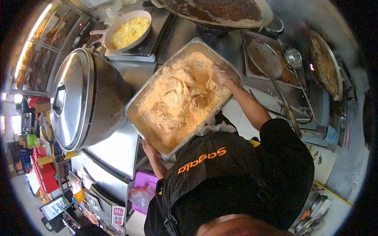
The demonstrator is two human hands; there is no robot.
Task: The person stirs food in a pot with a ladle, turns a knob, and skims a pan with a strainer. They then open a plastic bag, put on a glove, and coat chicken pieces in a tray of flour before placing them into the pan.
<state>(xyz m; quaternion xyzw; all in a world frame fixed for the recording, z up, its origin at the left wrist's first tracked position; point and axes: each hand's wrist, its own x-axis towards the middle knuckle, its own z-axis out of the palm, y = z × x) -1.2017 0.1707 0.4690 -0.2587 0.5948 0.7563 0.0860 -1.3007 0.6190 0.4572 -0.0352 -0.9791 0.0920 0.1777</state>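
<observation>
A deep rectangular metal tray (136, 107) sits in front of my body, turned at an angle. Pale orange-tan flour (169, 76) fills much of it, with lumpy flour-coated pieces (173, 98) heaped in the middle. At the near left corner, my left hand (152, 155) grips the tray's rim, its fingers against the outer wall. My right hand (223, 75) reaches over the right side, low by the flour; it seems to wear a thin clear plastic glove. Motion smears its fingers, so whether it holds anything is hidden.
A large lidded steel pot (106, 98) stands close on the left. Behind it, a pan of yellow food (132, 31) rests on a burner. A big wok (220, 11) lies beyond the tray. To the right are a strainer (264, 59) and a ladle (293, 58).
</observation>
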